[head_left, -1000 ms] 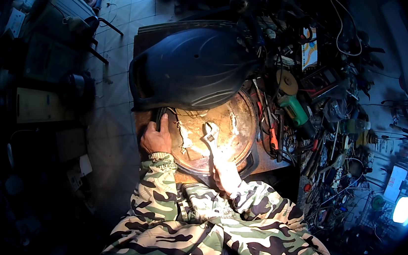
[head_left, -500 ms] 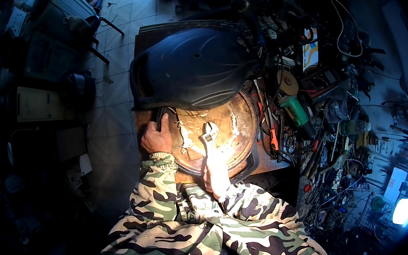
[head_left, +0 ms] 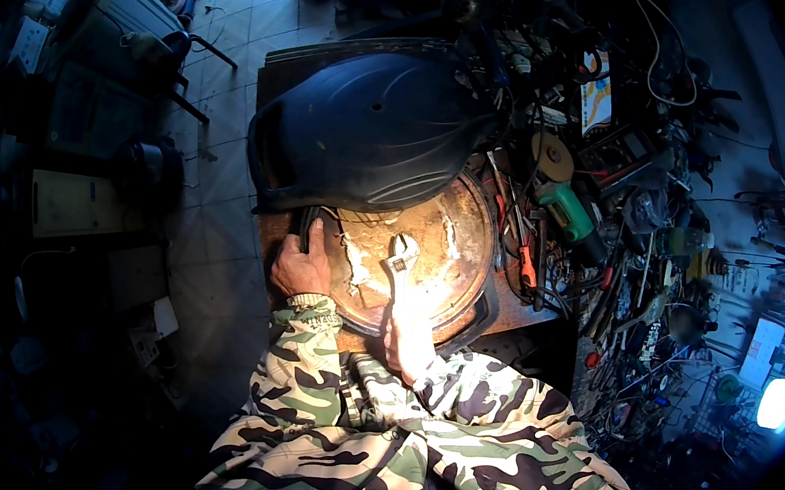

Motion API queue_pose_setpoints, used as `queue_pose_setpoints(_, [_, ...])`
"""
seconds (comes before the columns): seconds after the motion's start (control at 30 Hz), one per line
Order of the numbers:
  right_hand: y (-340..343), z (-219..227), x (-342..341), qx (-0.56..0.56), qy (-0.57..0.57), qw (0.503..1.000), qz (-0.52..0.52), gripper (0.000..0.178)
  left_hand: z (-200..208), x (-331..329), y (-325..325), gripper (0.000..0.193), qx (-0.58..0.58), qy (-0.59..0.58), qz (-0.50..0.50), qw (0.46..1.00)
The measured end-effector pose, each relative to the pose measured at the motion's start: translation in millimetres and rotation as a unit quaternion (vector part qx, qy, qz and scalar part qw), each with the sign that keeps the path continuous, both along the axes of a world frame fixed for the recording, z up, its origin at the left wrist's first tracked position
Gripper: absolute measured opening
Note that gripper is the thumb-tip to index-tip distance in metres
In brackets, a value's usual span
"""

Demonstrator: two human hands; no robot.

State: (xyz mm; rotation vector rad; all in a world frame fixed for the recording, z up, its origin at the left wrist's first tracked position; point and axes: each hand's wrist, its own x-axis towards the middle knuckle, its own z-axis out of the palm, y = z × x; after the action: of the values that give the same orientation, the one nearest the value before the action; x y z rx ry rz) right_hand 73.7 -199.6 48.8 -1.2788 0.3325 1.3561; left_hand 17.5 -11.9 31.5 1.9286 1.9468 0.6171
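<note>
My right hand (head_left: 410, 337) is closed round the handle of a silver adjustable wrench (head_left: 402, 253). The wrench's jaw points away from me over the brown, stained inside of a round shallow pan-like body (head_left: 424, 223) with a dark rim. Whether the jaw touches that surface I cannot tell. At the left rim, my left hand (head_left: 300, 266) grips the dark edge handle of the round body, its index finger stretched along it. A large black moulded plastic cover (head_left: 362, 133) stands at the far side and hides the body's back edge. Strong light washes out the area by my right fingers.
On the wooden bench (head_left: 524, 310), right of the round body, lie a red-handled screwdriver (head_left: 528, 267) and a green angle grinder (head_left: 569, 212). Farther right is a dense heap of tools and cables (head_left: 634, 315). A lit lamp (head_left: 778, 403) glows at lower right. Tiled floor (head_left: 217, 216) shows to the left.
My right hand has shifted very slightly left at the wrist, still on the wrench. The left hand, the round body and the cover look the same.
</note>
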Motion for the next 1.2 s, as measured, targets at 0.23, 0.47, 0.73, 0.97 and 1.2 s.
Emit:
queue_pose_setpoints(0.23, [-13.6,20.1,34.0,-0.025,-0.031,0.994,0.098,0.034,-0.6,-3.3,2.2,0.051,-0.021,-0.014,-0.001,1.0])
queue_pose_setpoints(0.47, [-19.7,10.7,49.4,-0.045,-0.024,0.988,0.147,0.027,-3.8,-3.1,1.7,0.052,-0.001,-0.01,-0.008,1.0])
queue_pose_setpoints(0.73, [-19.8,12.5,46.8,-0.015,-0.029,0.992,0.121,0.025,-3.9,-3.6,1.3,0.052,-0.009,-0.016,-0.001,1.0])
queue_pose_setpoints(0.97, [-8.7,13.4,19.7,-0.006,-0.03,0.998,0.059,0.028,-0.9,-2.2,0.1,0.052,-0.001,-0.005,-0.002,1.0])
queue_pose_setpoints(1.2, [-7.3,-6.5,4.3,0.006,-0.045,0.999,0.026,0.031,-5.7,-1.6,-0.2,0.052,-0.001,0.003,0.003,1.0])
